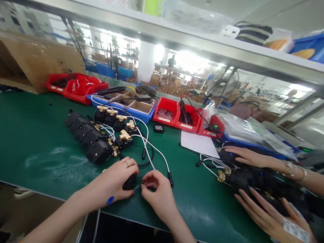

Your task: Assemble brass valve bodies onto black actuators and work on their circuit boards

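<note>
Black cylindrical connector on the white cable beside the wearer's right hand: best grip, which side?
Probably pinch the black cylindrical connector across its slim barrel, from above: it lies on the green benchtop, pointing toward the person, the white cable leaving its far end.

No text can be read for certain. Small white label strips [164,119] stand on the fronts of the open red plastic bins [172,101], beyond the grip of the right hand [157,190], their print too small to make out. A white rectangular sticker with rows of blurred grey marks [296,230] sits on a co-worker's hand [265,211], well to the right of that grip. Farther right, beyond it, a small lit green display [305,149] shows unreadable characters. Left of and beyond the left hand's [120,177] grip, a brown cardboard box [48,59] bears a faint, illegible dark mark.
</note>
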`<state>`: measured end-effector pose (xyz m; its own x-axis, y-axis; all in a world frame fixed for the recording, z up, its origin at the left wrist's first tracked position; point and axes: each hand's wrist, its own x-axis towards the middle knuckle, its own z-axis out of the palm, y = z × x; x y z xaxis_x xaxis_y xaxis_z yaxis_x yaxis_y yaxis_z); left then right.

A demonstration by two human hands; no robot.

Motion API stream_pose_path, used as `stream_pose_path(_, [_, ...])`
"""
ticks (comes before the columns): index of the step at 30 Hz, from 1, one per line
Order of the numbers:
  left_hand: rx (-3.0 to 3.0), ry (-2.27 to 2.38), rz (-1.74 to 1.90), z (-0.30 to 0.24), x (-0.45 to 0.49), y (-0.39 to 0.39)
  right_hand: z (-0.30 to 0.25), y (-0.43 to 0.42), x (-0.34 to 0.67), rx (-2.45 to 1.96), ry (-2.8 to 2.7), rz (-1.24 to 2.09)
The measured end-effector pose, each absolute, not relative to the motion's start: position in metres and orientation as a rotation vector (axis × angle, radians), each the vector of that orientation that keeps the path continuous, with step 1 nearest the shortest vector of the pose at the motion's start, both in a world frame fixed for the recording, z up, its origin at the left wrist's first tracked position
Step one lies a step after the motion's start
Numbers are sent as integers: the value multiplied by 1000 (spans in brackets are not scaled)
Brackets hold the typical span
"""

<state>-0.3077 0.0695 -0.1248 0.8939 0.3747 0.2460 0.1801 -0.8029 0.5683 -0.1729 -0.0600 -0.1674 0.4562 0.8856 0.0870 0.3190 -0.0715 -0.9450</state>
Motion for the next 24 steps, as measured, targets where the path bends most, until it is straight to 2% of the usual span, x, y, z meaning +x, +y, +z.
stream_pose_path(4, [2497, 382, 357, -126, -310, 76, -168, -70, -162, -1694, -1084, 595])
stream_pose_path(13, [2295, 328, 395, -123, -305, 68, -162, -91, -98, -1978, -1189, 319])
stream_pose_path(18, [2098, 478, 446, -114, -293, 51, -158, -98, -101, -1985, -1241, 227])
stream_pose_path(21, [1853, 646, 531, -117, -285, 37, -154, -101, -115, -1837, -1215, 272])
stream_pose_path(24, [1471, 772, 578, -126, -273, 23, -148, -103, -132, -1635, -1217, 454])
